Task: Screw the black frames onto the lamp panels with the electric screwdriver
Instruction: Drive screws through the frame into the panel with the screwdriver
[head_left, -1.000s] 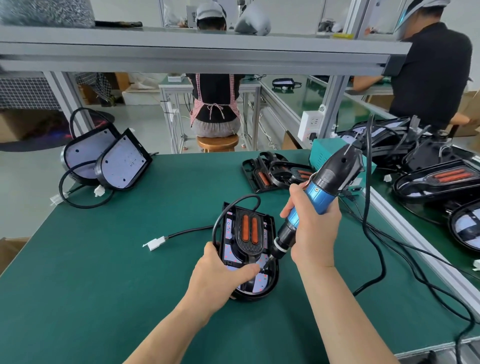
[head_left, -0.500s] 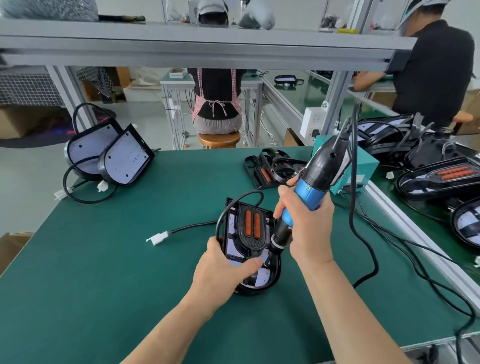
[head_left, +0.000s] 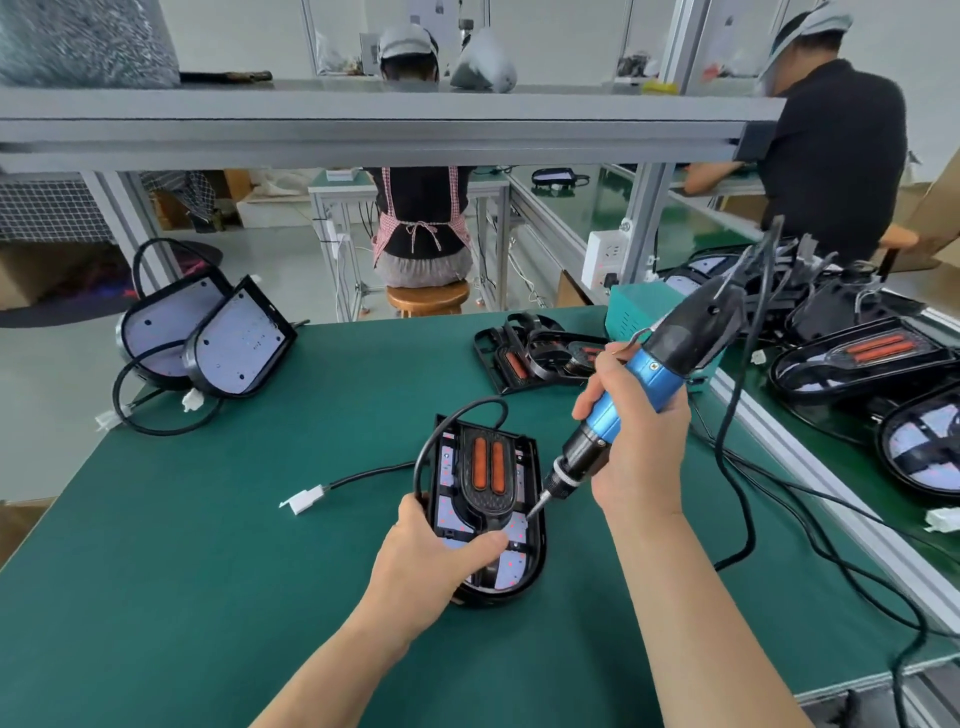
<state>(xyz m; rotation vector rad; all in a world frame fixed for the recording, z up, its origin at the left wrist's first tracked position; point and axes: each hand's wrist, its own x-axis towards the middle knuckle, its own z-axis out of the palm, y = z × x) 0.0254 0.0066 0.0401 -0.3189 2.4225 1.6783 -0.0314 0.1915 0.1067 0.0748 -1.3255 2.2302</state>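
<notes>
A lamp panel (head_left: 519, 564) lies flat on the green table (head_left: 208, 571), with a black frame (head_left: 485, 499) bearing two orange strips set on top. My left hand (head_left: 431, 558) grips the panel's near left edge, thumb pressed across the frame. My right hand (head_left: 639, 447) holds the blue and black electric screwdriver (head_left: 644, 379), tilted down to the left. Its bit tip touches the frame's right side. The panel's black cable loops over the far edge to a white plug (head_left: 303, 501).
Two more lamp panels (head_left: 208, 338) lean together at the far left with coiled cables. Loose black frames (head_left: 540, 356) lie at the back centre beside a teal box (head_left: 631, 312). Finished lamps (head_left: 862, 358) crowd the right bench. The screwdriver cord trails across the table's right side. Two people work beyond.
The screwdriver's bit has shifted from the frame's lower middle to its right edge, with my right hand moving right. My left hand keeps its hold on the panel.
</notes>
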